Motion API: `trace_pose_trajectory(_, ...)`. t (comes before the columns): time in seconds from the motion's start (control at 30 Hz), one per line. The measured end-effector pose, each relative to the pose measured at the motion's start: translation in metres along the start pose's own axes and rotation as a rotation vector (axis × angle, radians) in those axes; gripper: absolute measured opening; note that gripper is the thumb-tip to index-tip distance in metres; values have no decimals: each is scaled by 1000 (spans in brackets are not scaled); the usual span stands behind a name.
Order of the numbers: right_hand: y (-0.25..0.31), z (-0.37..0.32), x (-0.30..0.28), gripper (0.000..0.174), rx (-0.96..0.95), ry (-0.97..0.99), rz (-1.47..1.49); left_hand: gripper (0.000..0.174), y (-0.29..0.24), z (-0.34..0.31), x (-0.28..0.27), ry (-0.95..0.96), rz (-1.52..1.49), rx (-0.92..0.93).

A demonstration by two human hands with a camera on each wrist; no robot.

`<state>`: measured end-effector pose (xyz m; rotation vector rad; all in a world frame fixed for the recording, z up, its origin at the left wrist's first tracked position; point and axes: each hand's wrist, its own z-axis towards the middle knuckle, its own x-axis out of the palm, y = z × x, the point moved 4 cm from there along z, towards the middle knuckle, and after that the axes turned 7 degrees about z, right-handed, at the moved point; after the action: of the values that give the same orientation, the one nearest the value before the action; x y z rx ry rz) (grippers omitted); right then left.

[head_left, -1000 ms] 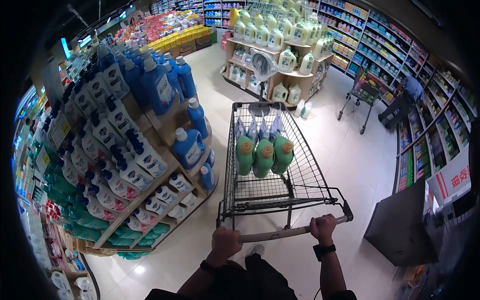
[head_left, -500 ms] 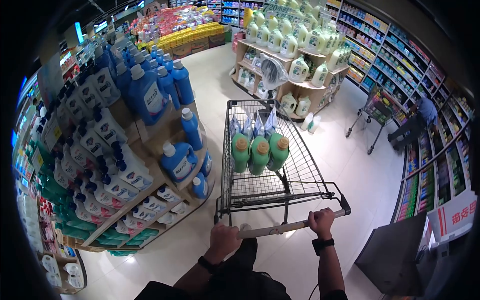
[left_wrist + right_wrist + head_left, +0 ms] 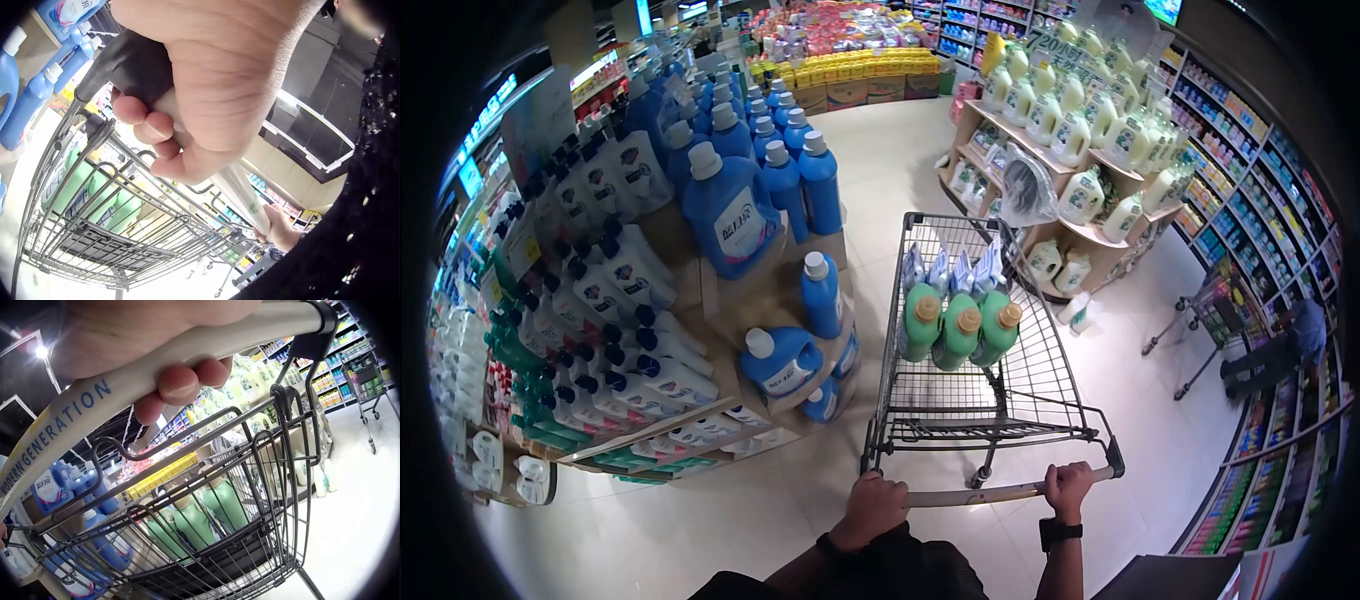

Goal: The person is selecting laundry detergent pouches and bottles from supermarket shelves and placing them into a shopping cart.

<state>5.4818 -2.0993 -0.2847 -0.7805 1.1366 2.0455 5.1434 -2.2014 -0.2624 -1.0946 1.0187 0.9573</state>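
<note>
In the head view, my left hand (image 3: 874, 510) grips the left end of the shopping cart's pale handle (image 3: 975, 497). My right hand (image 3: 1068, 490) holds the same bar near its right end, fingers wrapped around it. Blue lettering shows on the handle in the right wrist view. Ahead of both hands is the black wire shopping cart (image 3: 115, 250). Three green bottles (image 3: 957, 335) with tan caps stand inside it, towards the far end. Behind them are several white-and-blue packs (image 3: 938, 270), partly hidden by the bottles.
On the left, a tiered display (image 3: 700, 400) carries blue detergent bottles (image 3: 735, 215) and white bottles, close beside the cart. Pale bottles fill a stand (image 3: 1025, 180) at front right. Another cart (image 3: 1215, 310) and a bending person (image 3: 1275, 350) are by the right shelves.
The cart has advanced along the floor, and the view has turned left, so the surroundings shift right. A dark box at lower right has slid mostly out of view. Both hands keep their grip.
</note>
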Motion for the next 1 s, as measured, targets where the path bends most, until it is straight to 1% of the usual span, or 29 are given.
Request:
trace_pose_trajectory(0.1, -10, 31, 10, 30, -83, -33, 0, 12, 6, 30, 0, -30, 19, -19)
trace_pose_trajectory(0.23, -29, 72, 27, 30, -103, -10, 25, 10, 12, 66, 1, -52, 61, -57)
trace_pose_trajectory(0.37, -51, 115, 40, 30, -143, -3, 50, 9, 14, 104, 17, -57, 74, -117)
trace_pose_trajectory(0.47, -69, 149, 46, 31, -182, -8, 99, 11, 10, 132, 22, -70, 107, -152)
trace_pose_trajectory(0.53, -85, 167, 53, 32, -153, 0, 78, 12, 7, 151, 25, -87, 55, -124)
trace_pose_trajectory(0.63, -94, 199, 63, 32, -177, 8, 95, 13, 11, 176, 27, -109, 90, -163)
trace_pose_trajectory(0.67, -97, 209, 67, 32, -205, 25, 121, 13, 12, 183, 26, -115, 104, -203)
trace_pose_trajectory(0.73, -108, 226, 73, 31, -214, 22, 80, 12, 13, 202, 29, 17, 100, -273)
trace_pose_trajectory(0.77, -114, 238, 80, 31, -240, 39, 104, 12, 14, 212, 30, 12, 109, -310)
trace_pose_trajectory(0.83, -128, 258, 86, 31, -262, -5, 98, 10, 13, 233, 34, -8, 123, -305)
trace_pose_trajectory(0.87, -132, 271, 92, 32, -243, 43, 119, 9, 15, 243, 32, -89, 115, -273)
trace_pose_trajectory(0.9, -134, 280, 95, 32, -259, 48, 134, 9, 17, 251, 32, -96, 125, -291)
trace_pose_trajectory(0.97, -141, 297, 102, 32, -237, 28, 75, 9, 19, 266, 35, -53, 116, -288)
trace_pose_trajectory(1.0, -146, 306, 108, 32, -227, 43, 74, 9, 24, 273, 39, -62, 126, -305)
